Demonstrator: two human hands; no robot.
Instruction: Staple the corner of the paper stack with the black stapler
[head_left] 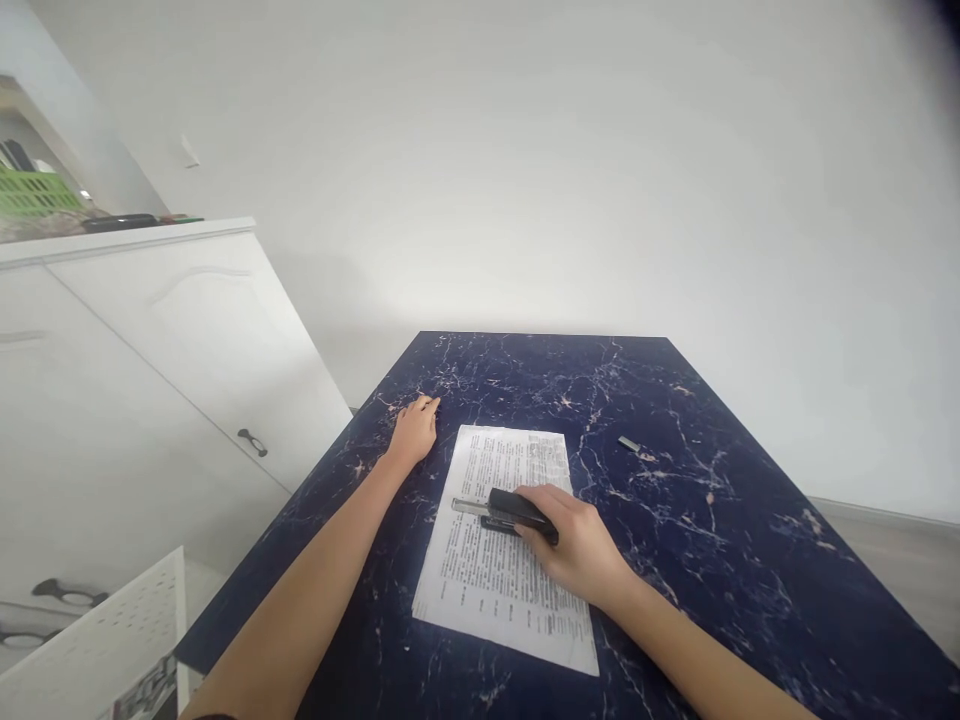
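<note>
A black stapler [517, 512] is in my right hand [574, 535], with the fingers wrapped round its rear end. Its silvery metal rail sticks out to the left, past the black body. Beneath the stapler lies a printed sheet of paper [502, 610] on the dark blue marbled table [712, 590]. My left hand [415, 428] rests on the tabletop left of the sheet's top corner, fingers stretched out and holding nothing. A small grey strip [628, 443], possibly staples, lies on the table to the right of the paper.
A white cabinet [187, 330] with dark handles stands to the left. On top of it are a green basket [37, 192] and a black object [120, 222]. A white perforated container [127, 625] sits low at the left. Behind the table rises a pale wall [540, 170].
</note>
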